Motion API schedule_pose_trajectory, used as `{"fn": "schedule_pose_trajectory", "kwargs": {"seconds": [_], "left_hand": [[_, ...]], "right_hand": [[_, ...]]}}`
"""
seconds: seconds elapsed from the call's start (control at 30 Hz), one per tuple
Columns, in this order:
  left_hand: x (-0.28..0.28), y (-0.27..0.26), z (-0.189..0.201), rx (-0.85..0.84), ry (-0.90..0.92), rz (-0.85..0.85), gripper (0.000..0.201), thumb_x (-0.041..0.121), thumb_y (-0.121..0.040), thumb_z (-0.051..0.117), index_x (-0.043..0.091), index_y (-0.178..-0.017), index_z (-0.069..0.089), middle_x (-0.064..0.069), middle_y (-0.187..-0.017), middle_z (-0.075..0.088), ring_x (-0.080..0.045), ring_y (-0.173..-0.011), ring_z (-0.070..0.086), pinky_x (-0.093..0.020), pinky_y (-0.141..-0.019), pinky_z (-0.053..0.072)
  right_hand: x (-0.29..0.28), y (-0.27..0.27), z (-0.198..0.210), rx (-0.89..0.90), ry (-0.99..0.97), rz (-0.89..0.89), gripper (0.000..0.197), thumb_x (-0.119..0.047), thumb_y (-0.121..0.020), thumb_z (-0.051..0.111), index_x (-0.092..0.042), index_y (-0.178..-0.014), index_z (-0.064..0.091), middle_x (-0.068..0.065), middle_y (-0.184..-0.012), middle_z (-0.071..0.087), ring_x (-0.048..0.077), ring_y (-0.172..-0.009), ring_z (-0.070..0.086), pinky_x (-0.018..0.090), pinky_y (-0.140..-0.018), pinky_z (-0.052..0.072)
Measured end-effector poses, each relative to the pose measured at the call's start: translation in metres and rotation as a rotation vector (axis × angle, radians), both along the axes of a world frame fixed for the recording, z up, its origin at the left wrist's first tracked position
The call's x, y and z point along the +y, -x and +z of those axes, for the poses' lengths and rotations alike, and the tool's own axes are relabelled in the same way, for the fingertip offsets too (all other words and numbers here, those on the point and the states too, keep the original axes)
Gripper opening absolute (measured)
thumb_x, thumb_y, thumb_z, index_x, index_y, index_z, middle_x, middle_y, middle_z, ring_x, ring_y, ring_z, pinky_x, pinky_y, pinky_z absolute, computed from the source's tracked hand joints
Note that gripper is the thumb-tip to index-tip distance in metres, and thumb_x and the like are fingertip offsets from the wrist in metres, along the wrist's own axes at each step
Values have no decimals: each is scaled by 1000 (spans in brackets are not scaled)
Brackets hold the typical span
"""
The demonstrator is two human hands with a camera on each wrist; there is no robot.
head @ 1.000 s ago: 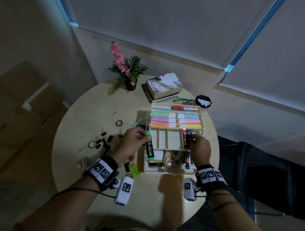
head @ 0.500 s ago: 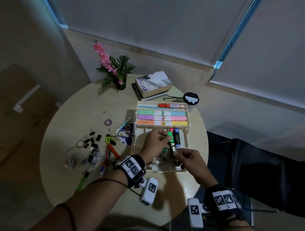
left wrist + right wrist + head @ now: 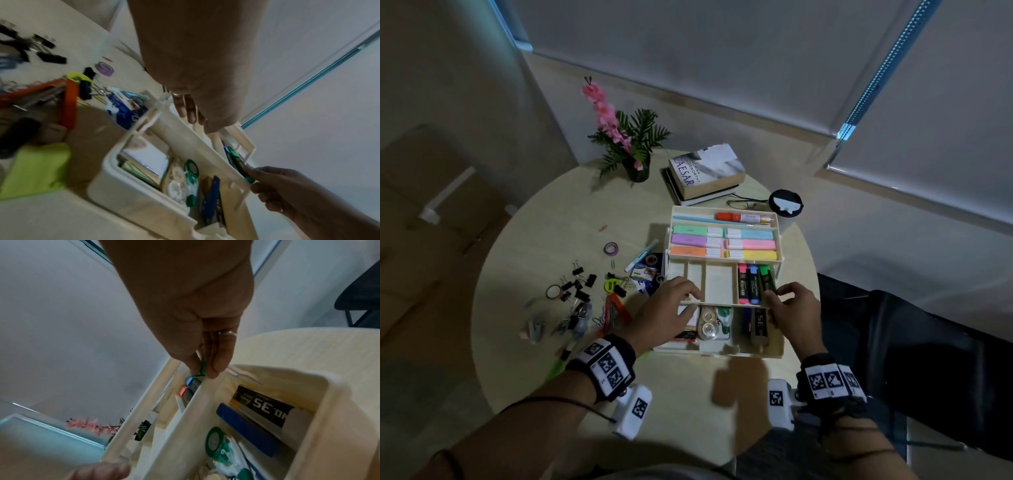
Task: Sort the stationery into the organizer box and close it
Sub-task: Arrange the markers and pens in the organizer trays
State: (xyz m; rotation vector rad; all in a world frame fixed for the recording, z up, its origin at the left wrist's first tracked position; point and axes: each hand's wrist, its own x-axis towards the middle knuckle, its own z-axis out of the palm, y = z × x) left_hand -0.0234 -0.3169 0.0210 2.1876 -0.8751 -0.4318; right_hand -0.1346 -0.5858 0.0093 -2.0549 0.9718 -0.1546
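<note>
The cream organizer box (image 3: pixel 722 350) stands open in tiers on the round table. In the middle tray's right compartment lie a pink highlighter (image 3: pixel 743 284), a blue one (image 3: pixel 754 284) and a green highlighter (image 3: pixel 766 277). My right hand (image 3: pixel 774 293) pinches the green highlighter's near end between thumb and finger, as the right wrist view shows (image 3: pixel 203 371). From the left wrist view the green highlighter (image 3: pixel 239 164) is seen resting against the tray wall. My left hand (image 3: pixel 688 296) holds nothing; its relaxed fingers rest on the tray's front rim at the left.
Loose stationery lies left of the box: black binder clips (image 3: pixel 578 284), a purple tape roll (image 3: pixel 610 247), a pen (image 3: pixel 642 255) and a blue packet (image 3: pixel 643 274). Behind the box are books (image 3: pixel 705 174), a flower pot (image 3: pixel 635 168) and a black-lidded cup (image 3: pixel 786 202).
The green highlighter went from my left hand to my right and now lies in the tray beside the blue one. My left hand let go and moved to the tray's left side.
</note>
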Motion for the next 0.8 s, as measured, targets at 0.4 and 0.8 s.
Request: {"fn": "schedule_pose_trajectory", "kwargs": {"seconds": [0.4, 0.8], "left_hand": [[142, -26, -24, 47, 64, 267, 23, 0, -92, 64, 20, -103, 68, 3, -108, 60, -12, -92, 63, -25, -78, 53], [296, -34, -63, 208, -136, 382, 14, 4, -92, 73, 13, -102, 72, 1, -101, 72, 7, -79, 63, -21, -76, 53]], "right_hand": [[33, -15, 9, 110, 359, 188, 24, -34, -99, 70, -14, -107, 80, 11, -85, 79, 30, -72, 71, 37, -64, 57], [216, -69, 5, 64, 412, 905, 10, -26, -95, 60, -22, -88, 67, -5, -75, 66, 17, -62, 63, 27, -54, 43]]}}
